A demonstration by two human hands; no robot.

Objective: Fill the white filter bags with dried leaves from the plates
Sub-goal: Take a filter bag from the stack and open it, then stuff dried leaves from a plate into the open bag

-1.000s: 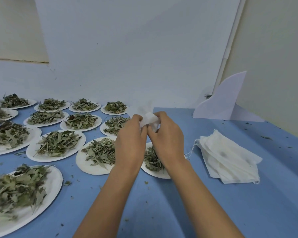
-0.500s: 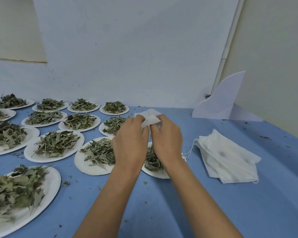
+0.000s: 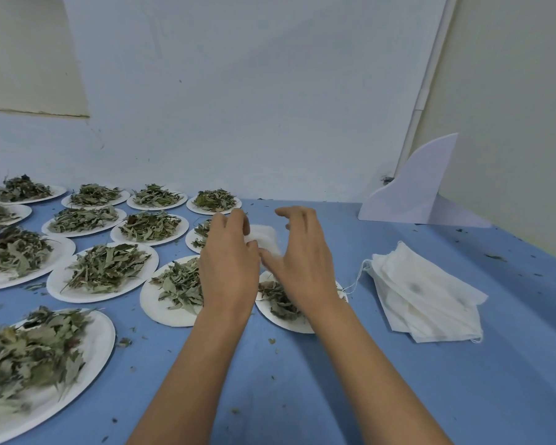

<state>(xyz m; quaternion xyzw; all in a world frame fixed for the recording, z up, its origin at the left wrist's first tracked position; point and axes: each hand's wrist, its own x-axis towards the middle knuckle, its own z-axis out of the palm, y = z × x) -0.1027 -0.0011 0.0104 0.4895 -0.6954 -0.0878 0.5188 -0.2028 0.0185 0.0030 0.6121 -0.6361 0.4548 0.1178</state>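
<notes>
A small white filter bag [image 3: 264, 238] hangs between my two hands above the table. My left hand [image 3: 228, 264] pinches its left edge with thumb and fingers. Just to the bag's right is my right hand [image 3: 304, 258], its fingers spread and loosely bent; its thumb lies by the bag's lower edge, blurred. Under my right wrist sits a white plate [image 3: 289, 324] with dried leaves [image 3: 278, 298]. A second plate [image 3: 169, 313] of leaves lies under my left wrist. A stack of empty white filter bags [image 3: 426, 293] lies on the blue table to the right.
Several more white plates heaped with dried leaves [image 3: 105, 268] cover the left half of the blue table [image 3: 334, 396]. A white curved stand [image 3: 413, 194] leans in the back right corner by the wall. Leaf crumbs are scattered over the cloth.
Both hands were pinching the bag's top close together. Now my right hand has let go and spread open to the right, and the bag hangs lower beside my left hand.
</notes>
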